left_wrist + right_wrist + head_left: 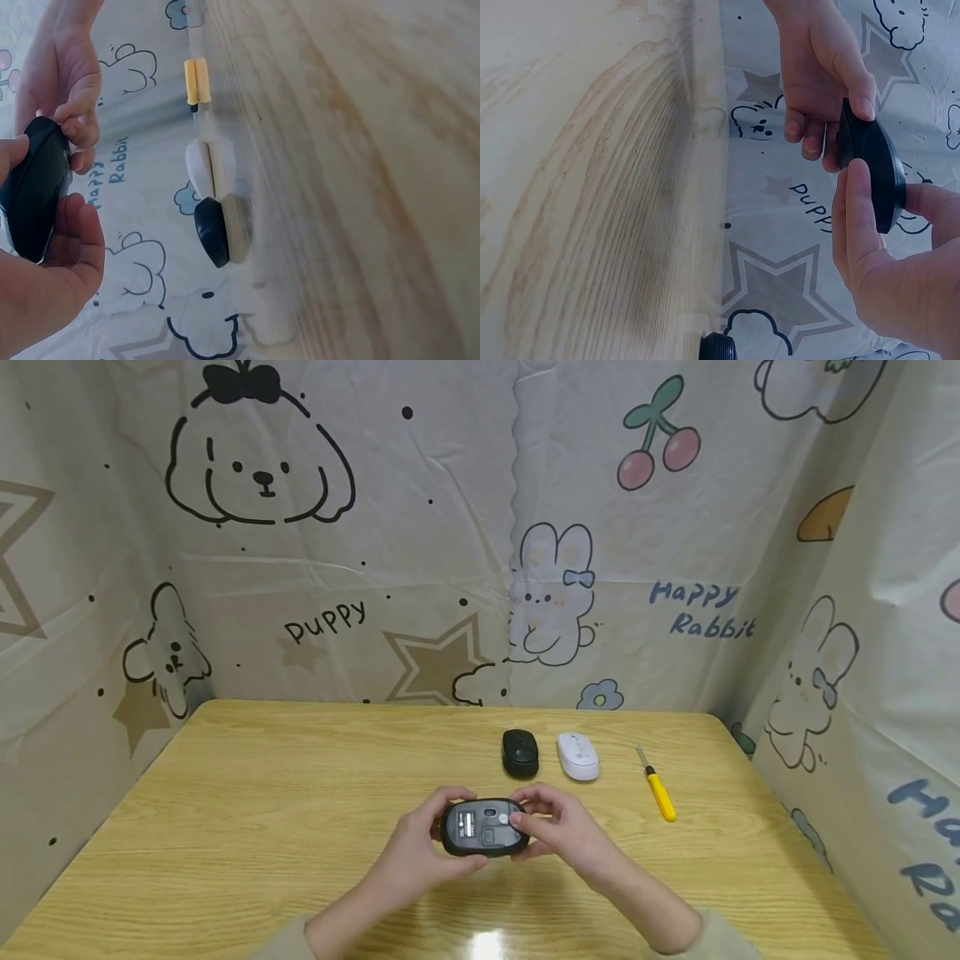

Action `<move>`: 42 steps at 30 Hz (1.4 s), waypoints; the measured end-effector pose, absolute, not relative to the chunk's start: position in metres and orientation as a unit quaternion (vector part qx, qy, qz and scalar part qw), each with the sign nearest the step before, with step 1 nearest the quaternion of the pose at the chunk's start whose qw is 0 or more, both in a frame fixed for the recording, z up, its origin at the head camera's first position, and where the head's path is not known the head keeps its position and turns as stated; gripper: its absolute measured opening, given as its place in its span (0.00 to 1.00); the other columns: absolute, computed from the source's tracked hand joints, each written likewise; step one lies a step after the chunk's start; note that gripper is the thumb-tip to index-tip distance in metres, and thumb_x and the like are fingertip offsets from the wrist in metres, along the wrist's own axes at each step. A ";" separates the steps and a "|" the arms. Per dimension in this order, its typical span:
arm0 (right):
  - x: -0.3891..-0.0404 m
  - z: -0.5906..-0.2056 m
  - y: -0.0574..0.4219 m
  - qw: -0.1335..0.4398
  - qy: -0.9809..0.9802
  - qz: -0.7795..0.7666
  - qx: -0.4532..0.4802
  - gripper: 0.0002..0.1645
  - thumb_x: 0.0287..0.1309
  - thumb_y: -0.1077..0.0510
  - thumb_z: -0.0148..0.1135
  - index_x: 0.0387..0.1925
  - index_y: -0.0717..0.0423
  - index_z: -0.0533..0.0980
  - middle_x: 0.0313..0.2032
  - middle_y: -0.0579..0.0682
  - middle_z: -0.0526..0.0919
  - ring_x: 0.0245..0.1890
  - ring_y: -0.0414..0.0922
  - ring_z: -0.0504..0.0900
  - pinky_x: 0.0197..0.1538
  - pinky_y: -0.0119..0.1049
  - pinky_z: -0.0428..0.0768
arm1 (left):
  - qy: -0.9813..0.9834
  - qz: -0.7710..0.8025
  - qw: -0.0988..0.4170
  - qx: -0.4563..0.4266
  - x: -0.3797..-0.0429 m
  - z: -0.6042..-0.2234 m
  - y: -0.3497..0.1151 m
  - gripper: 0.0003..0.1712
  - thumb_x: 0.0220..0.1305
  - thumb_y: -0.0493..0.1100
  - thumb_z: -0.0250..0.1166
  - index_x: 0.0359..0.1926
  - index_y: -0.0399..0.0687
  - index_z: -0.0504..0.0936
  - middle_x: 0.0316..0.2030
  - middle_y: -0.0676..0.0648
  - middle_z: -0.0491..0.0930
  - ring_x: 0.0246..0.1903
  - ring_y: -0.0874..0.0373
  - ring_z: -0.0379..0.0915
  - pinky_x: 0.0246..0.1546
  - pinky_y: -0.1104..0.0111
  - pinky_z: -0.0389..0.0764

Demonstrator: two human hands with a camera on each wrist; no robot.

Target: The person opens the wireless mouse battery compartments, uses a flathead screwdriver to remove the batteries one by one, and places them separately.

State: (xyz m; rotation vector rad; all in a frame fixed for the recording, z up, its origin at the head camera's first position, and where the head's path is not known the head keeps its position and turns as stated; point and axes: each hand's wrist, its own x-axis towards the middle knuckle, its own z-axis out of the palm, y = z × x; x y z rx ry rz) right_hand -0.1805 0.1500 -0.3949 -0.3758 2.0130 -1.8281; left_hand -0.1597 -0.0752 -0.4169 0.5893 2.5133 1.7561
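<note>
Held above the table between both hands is a black computer mouse (480, 837), its grey underside with a label and a small switch facing up. My left hand (423, 843) grips its left end, thumb along the near edge and fingers round the far edge. At the right end my right hand (562, 827) holds it, with one digit lying on the underside near a round pale spot. In the left wrist view the dark mouse shell (37, 187) sits between the two hands. The right wrist view shows the mouse (877, 169) edge-on.
Behind the hands a second black mouse (520, 753) and a white mouse (578, 756) rest on the wooden table (262, 793). To their right lies a screwdriver (661, 795) with a yellow handle. A printed curtain (420, 552) hangs along the table's back and sides.
</note>
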 end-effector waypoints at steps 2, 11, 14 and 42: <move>-0.181 -0.396 0.150 0.197 0.720 -0.652 -0.133 0.25 0.61 0.58 0.60 0.54 0.70 0.67 0.44 0.60 0.76 0.38 0.48 0.82 0.40 0.47 0.84 | 0.805 0.563 0.012 0.186 -0.160 -0.418 -0.075 0.38 0.42 0.47 0.78 0.56 0.56 0.71 0.45 0.54 0.79 0.40 0.60 0.75 0.39 0.70 0.79; -0.180 -0.395 0.147 0.199 0.734 -0.636 -0.131 0.24 0.61 0.57 0.60 0.53 0.67 0.67 0.40 0.57 0.77 0.29 0.47 0.81 0.32 0.45 0.84 | 0.797 0.579 0.028 0.172 -0.160 -0.418 -0.075 0.36 0.41 0.48 0.78 0.53 0.59 0.73 0.42 0.52 0.80 0.39 0.59 0.75 0.40 0.70 0.79; -0.179 -0.394 0.144 0.206 0.744 -0.625 -0.120 0.24 0.61 0.55 0.61 0.53 0.65 0.66 0.39 0.57 0.76 0.23 0.45 0.79 0.26 0.40 0.83 | 0.798 0.577 0.030 0.171 -0.160 -0.418 -0.076 0.36 0.41 0.48 0.79 0.53 0.57 0.73 0.42 0.50 0.80 0.39 0.58 0.75 0.40 0.71 0.79; -0.175 -0.397 0.133 0.245 0.777 -0.571 -0.099 0.30 0.53 0.52 0.67 0.50 0.57 0.61 0.28 0.51 0.75 0.13 0.40 0.63 0.14 0.27 0.57 | 0.818 0.546 0.065 0.169 -0.158 -0.418 -0.071 0.36 0.41 0.49 0.78 0.52 0.52 0.73 0.40 0.47 0.80 0.35 0.59 0.77 0.32 0.74 0.79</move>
